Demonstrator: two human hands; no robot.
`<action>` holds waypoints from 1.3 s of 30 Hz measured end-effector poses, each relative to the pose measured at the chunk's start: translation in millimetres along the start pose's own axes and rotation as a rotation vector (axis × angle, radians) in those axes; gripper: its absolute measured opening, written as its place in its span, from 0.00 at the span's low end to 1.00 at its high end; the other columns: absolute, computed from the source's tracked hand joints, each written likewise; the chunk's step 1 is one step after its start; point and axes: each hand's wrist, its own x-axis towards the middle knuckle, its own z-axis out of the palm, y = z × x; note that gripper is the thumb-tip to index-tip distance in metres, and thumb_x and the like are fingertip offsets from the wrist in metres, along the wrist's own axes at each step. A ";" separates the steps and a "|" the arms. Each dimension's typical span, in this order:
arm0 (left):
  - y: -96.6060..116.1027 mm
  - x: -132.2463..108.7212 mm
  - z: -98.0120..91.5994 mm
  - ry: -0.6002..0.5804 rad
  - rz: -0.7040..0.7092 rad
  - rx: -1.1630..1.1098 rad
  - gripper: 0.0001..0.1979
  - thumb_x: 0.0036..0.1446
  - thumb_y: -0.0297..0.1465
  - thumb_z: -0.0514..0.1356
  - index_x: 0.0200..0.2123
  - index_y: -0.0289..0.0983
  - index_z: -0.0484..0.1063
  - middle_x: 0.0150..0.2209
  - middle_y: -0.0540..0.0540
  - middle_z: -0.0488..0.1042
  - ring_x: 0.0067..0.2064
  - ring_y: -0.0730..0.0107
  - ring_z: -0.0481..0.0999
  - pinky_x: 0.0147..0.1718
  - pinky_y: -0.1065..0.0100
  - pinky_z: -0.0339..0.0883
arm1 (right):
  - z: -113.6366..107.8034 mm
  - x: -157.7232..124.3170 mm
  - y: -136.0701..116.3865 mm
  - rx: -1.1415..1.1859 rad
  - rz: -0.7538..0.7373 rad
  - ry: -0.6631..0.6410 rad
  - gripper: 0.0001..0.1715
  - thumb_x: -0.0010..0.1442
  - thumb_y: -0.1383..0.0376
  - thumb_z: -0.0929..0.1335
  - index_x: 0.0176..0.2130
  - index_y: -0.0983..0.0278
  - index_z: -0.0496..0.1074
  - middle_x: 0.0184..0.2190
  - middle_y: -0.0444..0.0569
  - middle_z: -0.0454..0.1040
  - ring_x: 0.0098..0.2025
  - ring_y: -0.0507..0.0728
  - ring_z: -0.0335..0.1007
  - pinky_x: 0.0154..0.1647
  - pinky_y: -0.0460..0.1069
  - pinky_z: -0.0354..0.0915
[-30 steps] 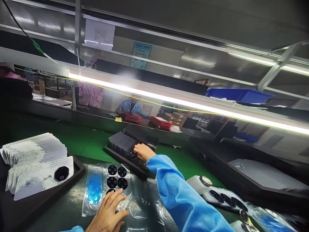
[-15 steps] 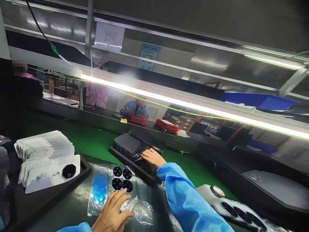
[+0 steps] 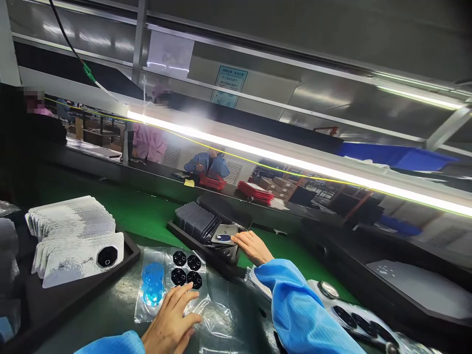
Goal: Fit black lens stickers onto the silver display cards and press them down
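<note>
The right hand [image 3: 252,247] lies flat and open toward the far side of the worktop, its fingers [image 3: 243,240] pressed together and straight, their tips just beside a glossy phone back cover [image 3: 223,237]; whether they touch it, I cannot tell. That cover sits tilted on a slanted row of dark plates [image 3: 193,221] in a black tray [image 3: 191,248], its blue-centred camera ring facing up; the plates lean on one another, so a flat, light hand suits them better than a pinch at one corner. The left hand [image 3: 169,319] rests palm down on the near side, its fingers [image 3: 186,295] spread and pinching nothing, on a clear plastic sheet [image 3: 214,314] beside four black octagonal lens rings [image 3: 186,270] and blue film discs [image 3: 153,284]; the plastic looks slick, so light pressure is the safer touch. To the left, white phone back covers [image 3: 75,246] stand stacked in a dark tray [image 3: 127,255]; to the right, past the blue sleeve [image 3: 295,305], a white fixture with a metal knob [image 3: 328,290] carries black discs [image 3: 354,319].
</note>
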 end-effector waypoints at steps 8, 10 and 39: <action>-0.4 4.2 -0.8 0.089 -0.046 0.007 0.32 0.58 0.18 0.50 0.65 0.39 0.51 0.65 0.39 0.58 0.68 0.55 0.53 0.62 0.46 0.55 | -43.2 -9.4 -64.0 0.178 0.179 0.300 0.18 0.68 0.66 0.58 0.47 0.62 0.74 0.34 0.54 0.74 0.37 0.59 0.70 0.38 0.55 0.67; 2.6 9.1 -4.3 0.127 -0.091 -0.001 0.37 0.60 0.21 0.53 0.68 0.37 0.39 0.68 0.37 0.50 0.69 0.54 0.48 0.63 0.46 0.52 | -56.6 -9.0 -95.9 0.225 0.206 0.397 0.16 0.67 0.67 0.59 0.49 0.62 0.72 0.34 0.53 0.72 0.37 0.59 0.70 0.38 0.56 0.68; 62.6 -30.4 -15.3 -0.164 -0.973 -1.643 0.23 0.45 0.36 0.67 0.45 0.32 0.75 0.41 0.38 0.80 0.51 0.46 0.75 0.55 0.51 0.63 | -83.8 -36.6 -321.1 1.784 1.384 0.554 0.32 0.41 0.49 0.78 0.42 0.63 0.75 0.42 0.55 0.79 0.47 0.66 0.73 0.53 0.58 0.65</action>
